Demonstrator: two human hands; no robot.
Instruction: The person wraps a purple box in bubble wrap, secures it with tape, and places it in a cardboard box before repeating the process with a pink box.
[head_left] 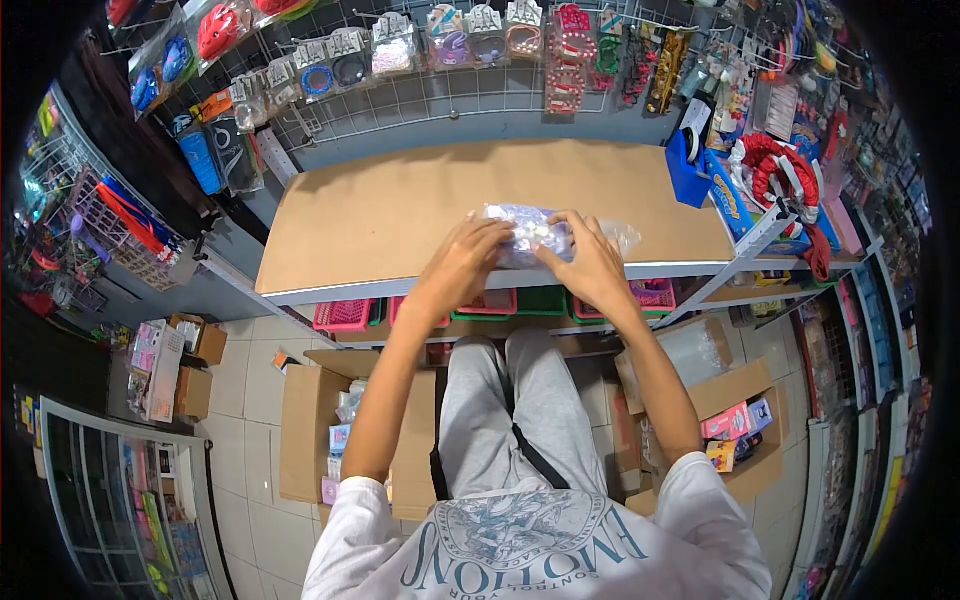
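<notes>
L hand [470,252] & R hand [590,262] both hold a clear plastic bag [525,228] w/ small white & purple pcs inside. Bag's at the front edge of the brown-topped desk [380,220], approx mid-length, directly in front of the person. L fingers are bent & close together over the bag's L end; L thumb pos. hard to see. R thumb & fingers are apart, pinching the bag's R part btwn them; a loose flap of clear plastic sticks out past the R hand. Exact contents n/a, too small to tell.

R end of desk: blue holder [688,165] w/ a dark roll, then a red-and-white bundle [775,170] on a blue box, well apart from the bag. Under the desktop: pink basket [342,316] at L, more pink & green ones alongside.

Behind desk: wire grid w/ hanging packs [395,55], incl. bracelet-type rings on cards. On the tiled floor [240,460]: L carton [305,430] & R carton [735,390], both open w/ small pkgs inside, one either side of the person's legs (grey trousers).
</notes>
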